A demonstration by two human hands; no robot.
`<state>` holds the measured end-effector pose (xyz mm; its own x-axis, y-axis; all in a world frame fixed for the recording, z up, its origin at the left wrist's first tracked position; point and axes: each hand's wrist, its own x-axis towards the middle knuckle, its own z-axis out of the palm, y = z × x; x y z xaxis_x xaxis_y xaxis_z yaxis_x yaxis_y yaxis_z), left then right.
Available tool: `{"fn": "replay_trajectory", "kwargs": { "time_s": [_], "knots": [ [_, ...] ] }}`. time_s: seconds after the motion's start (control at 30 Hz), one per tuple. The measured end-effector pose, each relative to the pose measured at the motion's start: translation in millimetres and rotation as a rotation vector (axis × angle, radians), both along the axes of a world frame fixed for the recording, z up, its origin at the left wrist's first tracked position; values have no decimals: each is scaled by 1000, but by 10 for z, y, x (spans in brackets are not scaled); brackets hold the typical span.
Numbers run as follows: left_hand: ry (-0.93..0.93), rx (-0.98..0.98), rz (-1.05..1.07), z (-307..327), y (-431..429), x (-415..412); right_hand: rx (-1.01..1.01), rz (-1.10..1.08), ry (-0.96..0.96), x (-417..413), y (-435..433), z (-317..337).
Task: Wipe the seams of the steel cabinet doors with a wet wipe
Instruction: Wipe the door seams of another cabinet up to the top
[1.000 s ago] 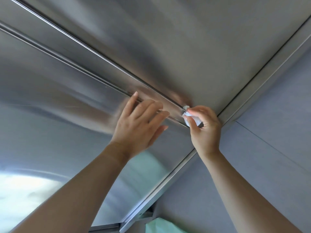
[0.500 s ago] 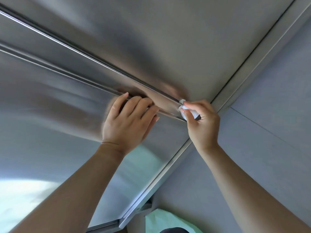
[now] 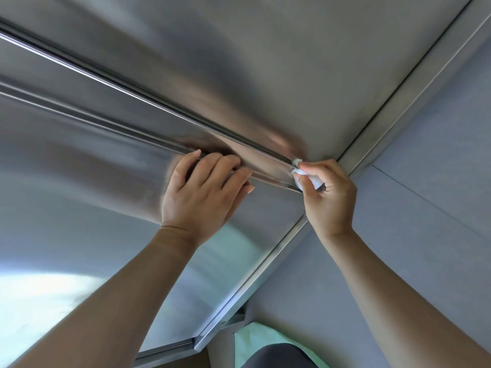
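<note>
CABINET CLEAN: A person's right hand (image 3: 329, 200) pinches a folded white wet wipe (image 3: 305, 180) between thumb and forefinger and presses it into the seam (image 3: 148, 98) between two steel cabinet doors (image 3: 265, 62). The wipe sits at the end of the seam, where it meets the cabinet's corner frame (image 3: 385, 134). The left hand (image 3: 202, 200) is a little way back along the seam from the wipe. Its fingers are bent over the door lip (image 3: 106, 124) just below the seam and appear to be hooked on it for support, though the fingertips are hidden. With the wipe at the very end of the seam, this looks like either the start or the finish of one pass. The brushed steel shows no clear damp trail, so how much of the long run has been cleaned cannot be told. The frame joint beside the seam's end, and any other seams outside the picture, seem likely still to need wiping.
</note>
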<state>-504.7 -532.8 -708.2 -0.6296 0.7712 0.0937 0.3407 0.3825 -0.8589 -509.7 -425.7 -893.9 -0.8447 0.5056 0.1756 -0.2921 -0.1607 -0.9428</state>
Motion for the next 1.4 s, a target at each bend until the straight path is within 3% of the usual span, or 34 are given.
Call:
{"fn": "replay_trajectory", "kwargs": {
  "time_s": [0.17, 0.47, 0.8, 1.1, 1.4],
  "knots": [
    [-2, -5, -9, 3, -3, -10, -14, 5, 103, -55, -15, 140],
    [2, -14, -4, -1, 10, -12, 51, -10, -118, 36, 30, -357],
    [1, 10, -4, -12, 15, -16, -6, 2, -8, -27, -22, -137],
    [9, 1, -10, -7, 11, -19, 64, -23, -185, 37, 4, -380],
    [9, 2, -42, -3, 7, -27, 34, -66, 98, -53, -21, 259]
  ]
}}
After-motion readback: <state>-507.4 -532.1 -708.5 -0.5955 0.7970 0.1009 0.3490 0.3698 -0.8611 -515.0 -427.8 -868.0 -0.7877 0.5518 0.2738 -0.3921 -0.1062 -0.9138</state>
